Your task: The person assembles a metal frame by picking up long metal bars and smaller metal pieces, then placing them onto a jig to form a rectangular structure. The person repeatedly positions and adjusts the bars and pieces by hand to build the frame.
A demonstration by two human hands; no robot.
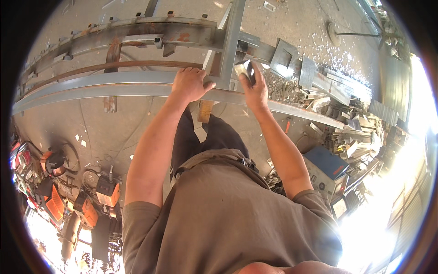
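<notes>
Small shiny metal piece [243, 69] sits in the right hand [255, 89], fingers closed around it, held against the upright steel tube [231, 43] just above where that tube meets the long horizontal steel rail [91, 86]; piece is partly hidden by the fingers, exact shape hard to tell; left hand [189, 84] lies on the same rail just left of the upright, fingers curled over the top edge, thumb pointing toward the joint; hands close together, upright tube between them; behind the rail runs a thin rusty curved bar [137, 66], and beyond that a heavier rusted steel frame [137, 33] with short stubs standing on it; a wooden block [205, 111] shows just under the rail between the forearms; right of the hands, a square steel plate with a cut-out [284, 58] and a heap of steel offcuts [337, 114] on the concrete floor [114, 132]; lower right, a blue-topped machine box [326, 162]; lower left, orange power tools [107, 189] lying on the floor; strong sun glare on the right edge.
</notes>
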